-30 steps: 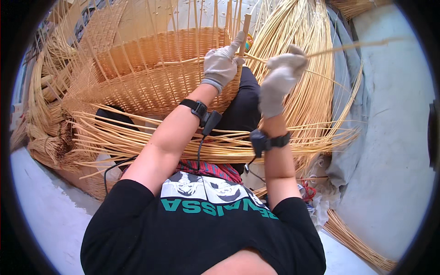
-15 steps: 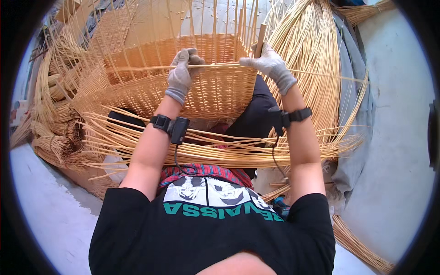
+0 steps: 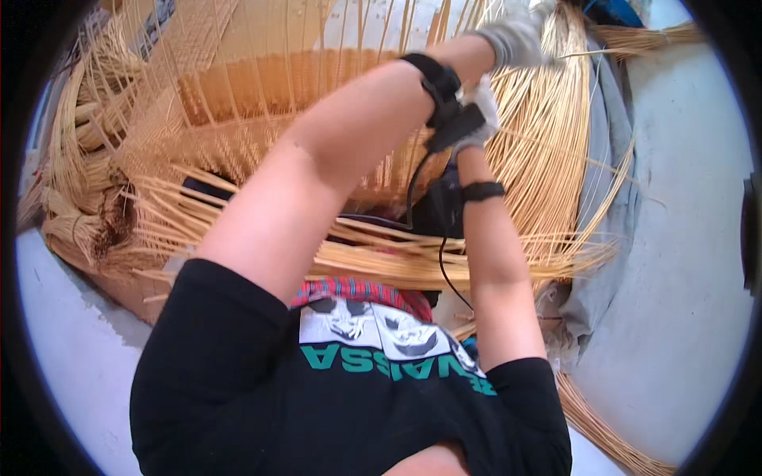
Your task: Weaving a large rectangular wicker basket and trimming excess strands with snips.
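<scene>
A large wicker basket (image 3: 246, 87), partly woven, stands in front of me with tall upright stakes rising from its walls. My left arm reaches across it to the far right. My left hand (image 3: 520, 41), in a grey-white glove, is over the far end of a big bundle of pale canes (image 3: 544, 151); motion smears its fingers. My right hand (image 3: 482, 115), gloved too, stays beside the basket's right corner. The left wrist and its black strapped device cover part of it, so what its fingers hold is hidden.
Loose canes (image 3: 381, 266) lie across my lap. Bundles of cane strips (image 3: 79, 174) are heaped on the left. A grey cloth (image 3: 591, 293) lies under the right-hand bundle, and another cane bundle (image 3: 611, 424) rests on the floor at the lower right.
My left hand has left the cane at the basket's rim and swung far to the right, crossing above my right hand. The right hand remains near the basket's right corner.
</scene>
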A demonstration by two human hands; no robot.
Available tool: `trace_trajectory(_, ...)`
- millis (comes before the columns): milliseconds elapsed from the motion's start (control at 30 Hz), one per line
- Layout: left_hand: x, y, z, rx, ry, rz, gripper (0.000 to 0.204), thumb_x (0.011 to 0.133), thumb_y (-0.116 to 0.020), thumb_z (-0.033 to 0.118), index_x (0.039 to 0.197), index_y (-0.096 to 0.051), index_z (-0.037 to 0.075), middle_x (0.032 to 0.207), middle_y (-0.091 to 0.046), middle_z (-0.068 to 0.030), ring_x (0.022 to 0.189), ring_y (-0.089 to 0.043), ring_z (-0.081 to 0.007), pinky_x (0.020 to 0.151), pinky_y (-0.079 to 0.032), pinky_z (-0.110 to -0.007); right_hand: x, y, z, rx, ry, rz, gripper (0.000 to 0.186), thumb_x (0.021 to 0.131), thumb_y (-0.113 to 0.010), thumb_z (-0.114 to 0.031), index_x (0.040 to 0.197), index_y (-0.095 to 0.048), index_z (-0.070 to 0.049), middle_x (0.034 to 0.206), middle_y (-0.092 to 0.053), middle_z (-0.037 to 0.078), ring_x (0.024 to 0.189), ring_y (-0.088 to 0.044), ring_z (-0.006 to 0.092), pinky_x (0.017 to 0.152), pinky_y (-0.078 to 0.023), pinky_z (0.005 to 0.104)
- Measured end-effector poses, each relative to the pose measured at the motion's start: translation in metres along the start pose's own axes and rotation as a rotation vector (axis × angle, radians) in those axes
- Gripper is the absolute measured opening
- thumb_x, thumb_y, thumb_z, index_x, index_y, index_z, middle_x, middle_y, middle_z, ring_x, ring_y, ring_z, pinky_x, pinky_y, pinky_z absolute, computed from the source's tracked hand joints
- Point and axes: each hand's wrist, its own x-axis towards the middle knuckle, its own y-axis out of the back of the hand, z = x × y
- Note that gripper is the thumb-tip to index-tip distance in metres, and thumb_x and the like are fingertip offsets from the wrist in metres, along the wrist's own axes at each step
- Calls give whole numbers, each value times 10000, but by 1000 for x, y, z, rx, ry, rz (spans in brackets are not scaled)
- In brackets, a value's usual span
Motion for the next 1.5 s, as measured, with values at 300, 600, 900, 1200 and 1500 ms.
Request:
trace_trajectory(300,-241,142,-33,-31,291,-164,330,1037,-684,205,1341,-691,78,1279,-740,-150,1140,-721,-226,995,-579,-364,26,38,25,322,43,-482,819,988,-610,-669,1440,-531,8,1200,-729,255,1137,-719,364,1006,-541,445)
trace_trajectory(600,-371,178,-7,217,626,-771,317,1000,-698,333,1255,-719,146,1198,-745,-150,1100,-714,-363,961,-570,-447,80,26,62,965,-342,-1019,1192,835,-368,-975,1684,-246,-147,1339,-662,304,1200,-675,380,1025,-547,504)
trace_trajectory(900,-391,193,32,-5,910,-1103,407,1009,-642,464,1187,-766,120,1133,-777,-160,1092,-719,-362,961,-549,-437,110,56,-18,1262,125,-388,765,1041,-651,-436,1647,-299,-127,1165,-717,204,1112,-688,283,942,-597,373)
trace_trajectory(1200,-395,189,16,5,720,-892,372,1027,-632,418,1223,-743,122,1173,-764,-161,1114,-716,-352,976,-552,-427,105,91,22,1168,-49,-397,269,1134,-542,-324,1207,-640,-85,683,-463,-48,570,-408,75,542,-412,267)
trace_trajectory(1500,-401,192,36,-3,859,-1031,475,1046,-599,478,1367,-677,136,1266,-745,-153,1180,-699,-338,1042,-528,-417,343,213,-62,695,1035,621,247,1106,-459,-243,991,-623,-98,877,-585,25,755,-574,175,711,-513,392)
